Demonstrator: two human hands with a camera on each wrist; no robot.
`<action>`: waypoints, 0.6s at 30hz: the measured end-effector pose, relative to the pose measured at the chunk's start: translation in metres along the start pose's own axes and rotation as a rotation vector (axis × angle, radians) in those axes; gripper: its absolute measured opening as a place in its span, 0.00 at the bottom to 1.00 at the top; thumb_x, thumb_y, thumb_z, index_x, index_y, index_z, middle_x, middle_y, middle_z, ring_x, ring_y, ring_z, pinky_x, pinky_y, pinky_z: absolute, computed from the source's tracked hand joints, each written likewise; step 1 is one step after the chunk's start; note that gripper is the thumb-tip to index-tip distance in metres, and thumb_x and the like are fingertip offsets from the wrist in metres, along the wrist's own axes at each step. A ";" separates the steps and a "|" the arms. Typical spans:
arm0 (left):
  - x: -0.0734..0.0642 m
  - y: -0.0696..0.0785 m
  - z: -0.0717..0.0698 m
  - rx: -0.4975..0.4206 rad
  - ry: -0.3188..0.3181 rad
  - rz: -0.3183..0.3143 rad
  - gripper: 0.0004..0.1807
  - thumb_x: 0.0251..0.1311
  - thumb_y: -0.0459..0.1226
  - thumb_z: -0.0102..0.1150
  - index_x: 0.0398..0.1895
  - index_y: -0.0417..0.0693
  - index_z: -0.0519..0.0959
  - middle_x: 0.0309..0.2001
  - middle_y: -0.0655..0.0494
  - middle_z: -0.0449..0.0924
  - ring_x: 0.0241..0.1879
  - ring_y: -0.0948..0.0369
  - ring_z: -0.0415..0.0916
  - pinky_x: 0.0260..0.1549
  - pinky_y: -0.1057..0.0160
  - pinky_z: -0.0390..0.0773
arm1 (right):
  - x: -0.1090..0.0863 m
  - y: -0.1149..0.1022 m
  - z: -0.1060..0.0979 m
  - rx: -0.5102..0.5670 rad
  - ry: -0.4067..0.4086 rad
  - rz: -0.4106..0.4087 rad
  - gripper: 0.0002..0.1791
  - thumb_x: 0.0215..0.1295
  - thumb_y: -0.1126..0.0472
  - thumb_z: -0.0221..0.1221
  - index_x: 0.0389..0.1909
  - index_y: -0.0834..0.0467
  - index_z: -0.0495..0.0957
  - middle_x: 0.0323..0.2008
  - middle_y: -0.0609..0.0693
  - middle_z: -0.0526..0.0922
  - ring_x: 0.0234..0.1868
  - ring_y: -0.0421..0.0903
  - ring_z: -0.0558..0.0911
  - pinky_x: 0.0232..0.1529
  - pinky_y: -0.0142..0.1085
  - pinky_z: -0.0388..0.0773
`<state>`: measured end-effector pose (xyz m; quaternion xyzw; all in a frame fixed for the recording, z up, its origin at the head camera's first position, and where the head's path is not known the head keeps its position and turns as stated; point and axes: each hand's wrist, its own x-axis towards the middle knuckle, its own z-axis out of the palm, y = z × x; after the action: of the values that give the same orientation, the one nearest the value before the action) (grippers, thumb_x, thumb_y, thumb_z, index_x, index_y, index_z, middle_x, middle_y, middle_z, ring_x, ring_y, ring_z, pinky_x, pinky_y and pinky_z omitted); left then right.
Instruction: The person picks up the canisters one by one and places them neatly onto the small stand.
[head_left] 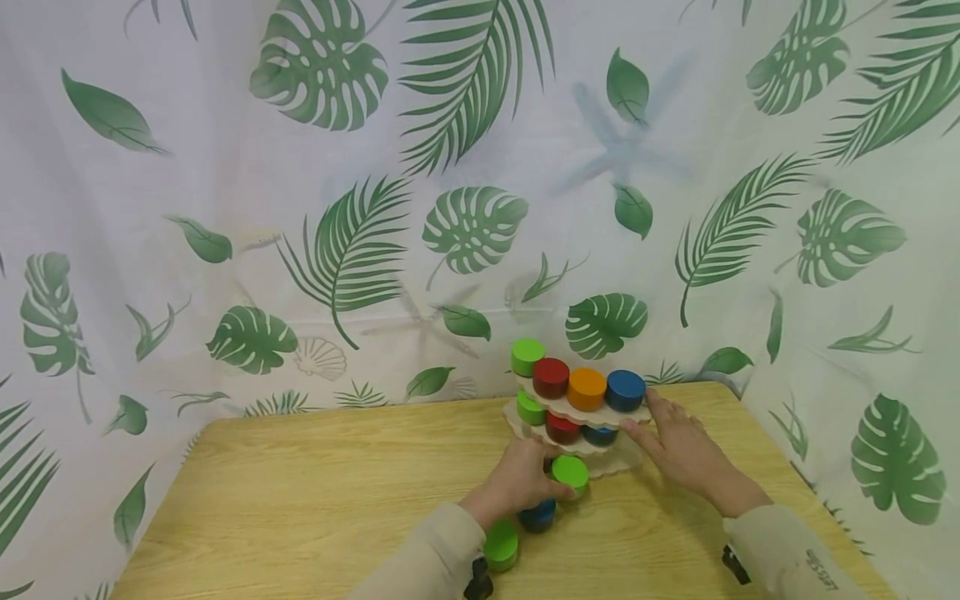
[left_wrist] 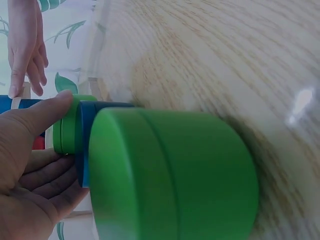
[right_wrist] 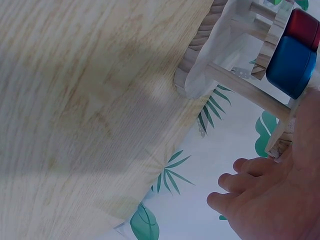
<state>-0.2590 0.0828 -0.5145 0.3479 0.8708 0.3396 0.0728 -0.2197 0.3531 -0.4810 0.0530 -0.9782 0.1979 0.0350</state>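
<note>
A wooden tiered rack (head_left: 611,462) with scalloped shelves stands at the back right of the table. On its top shelf are a green tin (head_left: 528,357), a red tin (head_left: 551,378), an orange tin (head_left: 587,389) and a blue tin (head_left: 626,391). My left hand (head_left: 517,477) grips another green tin (head_left: 570,473) between thumb and fingers, in front of the lower shelves. At the top shelf's right end, my right hand (head_left: 693,450) holds the edge by thumb and forefinger; its other fingers hang loose in the right wrist view.
The middle shelf carries green (head_left: 531,408), red and blue tins, partly hidden from above. Near my left wrist, a blue tin (head_left: 537,517) and a green tin (head_left: 501,546) stand on the wooden table (head_left: 315,492). A leaf-print curtain (head_left: 480,208) hangs behind.
</note>
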 end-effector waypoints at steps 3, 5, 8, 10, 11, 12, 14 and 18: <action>0.000 -0.002 0.000 0.000 0.009 -0.003 0.25 0.52 0.43 0.83 0.54 0.46 0.89 0.37 0.63 0.88 0.34 0.71 0.71 0.37 0.76 0.73 | 0.000 -0.001 0.000 -0.006 0.000 -0.001 0.48 0.84 0.37 0.43 0.79 0.76 0.49 0.78 0.78 0.56 0.75 0.80 0.59 0.71 0.76 0.56; 0.000 -0.002 0.000 0.000 0.011 -0.006 0.26 0.53 0.43 0.83 0.54 0.46 0.89 0.38 0.63 0.88 0.35 0.70 0.72 0.38 0.75 0.73 | -0.001 -0.002 -0.001 -0.007 -0.002 -0.001 0.48 0.84 0.37 0.43 0.79 0.76 0.49 0.78 0.78 0.56 0.75 0.80 0.59 0.71 0.76 0.56; -0.001 -0.003 0.000 -0.001 0.017 -0.016 0.28 0.53 0.44 0.83 0.57 0.46 0.88 0.42 0.62 0.89 0.37 0.70 0.73 0.40 0.76 0.74 | -0.001 -0.004 -0.002 -0.006 -0.002 -0.001 0.48 0.84 0.37 0.43 0.79 0.76 0.50 0.77 0.78 0.56 0.75 0.80 0.59 0.71 0.76 0.57; -0.001 -0.004 0.001 -0.002 0.024 -0.016 0.29 0.53 0.44 0.83 0.58 0.46 0.87 0.45 0.61 0.90 0.38 0.70 0.74 0.41 0.76 0.75 | -0.001 -0.004 -0.003 -0.006 -0.001 0.001 0.48 0.84 0.37 0.43 0.79 0.76 0.50 0.77 0.78 0.56 0.75 0.80 0.59 0.71 0.75 0.57; -0.002 -0.004 0.001 -0.004 0.027 -0.015 0.29 0.53 0.44 0.83 0.59 0.46 0.87 0.45 0.60 0.90 0.38 0.70 0.74 0.40 0.76 0.75 | -0.001 -0.004 -0.003 -0.007 0.001 0.001 0.48 0.84 0.37 0.43 0.79 0.77 0.50 0.77 0.79 0.56 0.75 0.80 0.59 0.71 0.76 0.57; -0.002 -0.005 0.001 -0.006 0.029 -0.012 0.29 0.53 0.44 0.83 0.59 0.46 0.87 0.44 0.60 0.90 0.37 0.70 0.74 0.39 0.76 0.75 | -0.001 -0.004 -0.002 -0.010 0.003 0.001 0.48 0.84 0.37 0.43 0.79 0.77 0.50 0.77 0.79 0.57 0.75 0.80 0.59 0.71 0.75 0.57; -0.002 -0.006 0.002 -0.007 0.035 -0.005 0.29 0.53 0.45 0.83 0.58 0.46 0.87 0.41 0.60 0.89 0.35 0.71 0.72 0.35 0.76 0.73 | 0.000 -0.003 -0.002 -0.015 0.005 0.001 0.48 0.84 0.37 0.42 0.79 0.77 0.50 0.77 0.79 0.57 0.75 0.80 0.60 0.71 0.75 0.57; -0.002 -0.005 0.002 -0.022 0.039 -0.009 0.28 0.53 0.44 0.83 0.57 0.45 0.88 0.32 0.60 0.83 0.30 0.71 0.67 0.29 0.75 0.68 | 0.001 -0.001 0.000 -0.025 0.009 -0.004 0.48 0.84 0.37 0.43 0.79 0.77 0.50 0.76 0.79 0.58 0.74 0.80 0.61 0.71 0.75 0.58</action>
<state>-0.2593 0.0800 -0.5199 0.3365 0.8698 0.3556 0.0613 -0.2202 0.3518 -0.4810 0.0538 -0.9803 0.1856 0.0404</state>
